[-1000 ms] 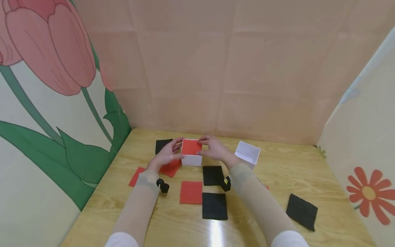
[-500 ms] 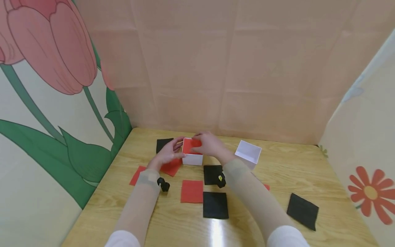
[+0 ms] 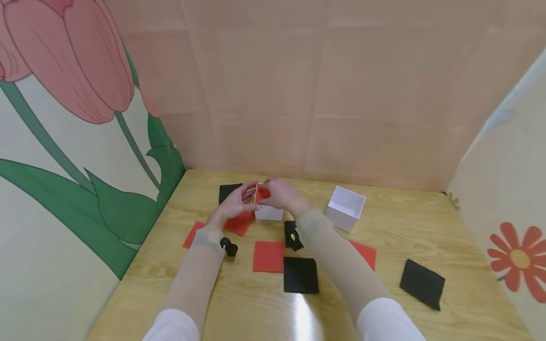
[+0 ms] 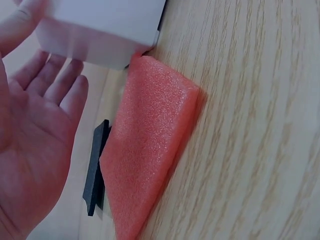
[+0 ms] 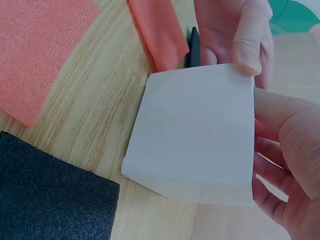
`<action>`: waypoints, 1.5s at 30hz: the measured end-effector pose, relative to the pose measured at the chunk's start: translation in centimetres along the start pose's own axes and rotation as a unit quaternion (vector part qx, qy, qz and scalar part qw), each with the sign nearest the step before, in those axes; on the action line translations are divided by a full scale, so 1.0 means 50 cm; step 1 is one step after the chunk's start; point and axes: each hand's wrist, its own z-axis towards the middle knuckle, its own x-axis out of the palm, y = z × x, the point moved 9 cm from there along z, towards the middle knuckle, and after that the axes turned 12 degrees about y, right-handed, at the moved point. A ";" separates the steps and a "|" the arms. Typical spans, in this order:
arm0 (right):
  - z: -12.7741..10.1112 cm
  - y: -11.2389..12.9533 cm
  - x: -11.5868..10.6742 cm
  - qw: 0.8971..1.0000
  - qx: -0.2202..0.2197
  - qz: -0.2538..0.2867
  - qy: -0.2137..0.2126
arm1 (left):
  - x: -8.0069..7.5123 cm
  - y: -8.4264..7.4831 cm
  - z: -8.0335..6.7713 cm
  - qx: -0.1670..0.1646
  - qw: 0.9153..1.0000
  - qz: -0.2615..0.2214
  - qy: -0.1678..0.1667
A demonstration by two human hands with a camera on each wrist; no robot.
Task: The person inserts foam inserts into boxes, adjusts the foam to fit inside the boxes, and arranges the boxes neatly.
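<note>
On the wooden table [image 3: 426, 237], both hands' fingers [image 5: 247, 47] lie relaxed around a white box [image 5: 197, 135].

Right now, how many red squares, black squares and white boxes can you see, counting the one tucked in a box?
Red squares: 5 (4 flat on the table, 1 in a box)
Black squares: 4
White boxes: 2
Total: 11
</note>
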 end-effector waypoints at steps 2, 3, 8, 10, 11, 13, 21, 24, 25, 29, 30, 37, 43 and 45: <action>-0.001 0.000 -0.002 1.000 0.000 -0.008 0.000 | 0.000 -0.003 0.001 0.002 1.000 0.004 0.002; -0.001 -0.001 -0.002 1.000 0.002 -0.011 0.000 | 0.000 -0.003 0.001 0.002 1.000 0.006 0.003; -0.003 -0.004 0.000 1.000 0.009 -0.024 0.002 | 0.000 -0.001 0.002 0.001 1.000 0.020 0.007; -0.001 -0.002 0.000 1.000 0.008 -0.028 0.006 | -0.001 0.000 0.002 0.000 1.000 0.015 0.007; -0.001 0.000 -0.001 1.000 0.008 -0.029 0.008 | -0.002 0.000 0.002 -0.001 1.000 0.011 0.005; 0.001 0.002 0.000 0.999 0.006 -0.036 0.011 | -0.001 0.002 0.001 -0.002 1.000 0.005 0.004; -0.024 -0.024 -0.025 0.999 -0.033 0.008 0.011 | -0.002 0.008 0.002 -0.020 1.000 0.017 -0.011; -0.040 -0.048 -0.036 1.000 -0.023 0.004 0.016 | -0.006 0.012 0.003 -0.031 0.999 0.025 -0.018; -0.045 -0.056 -0.038 1.000 -0.014 0.002 0.020 | -0.008 0.013 0.004 -0.034 0.999 0.026 -0.019; -0.054 -0.076 -0.039 0.999 0.006 -0.005 0.032 | -0.011 0.018 0.008 -0.034 0.999 0.025 -0.019; -0.055 -0.079 -0.038 0.999 0.010 -0.007 0.034 | -0.011 0.018 0.010 -0.034 0.999 0.024 -0.018; -0.049 -0.067 -0.032 0.998 0.045 -0.022 0.048 | -0.015 0.021 0.002 -0.037 0.999 0.021 -0.020; -0.044 -0.049 -0.037 0.996 0.055 -0.045 0.054 | -0.019 0.014 -0.004 -0.039 0.999 0.024 -0.026; -0.041 -0.045 -0.039 0.995 0.057 -0.056 0.051 | -0.018 0.010 -0.005 -0.040 0.999 0.022 -0.026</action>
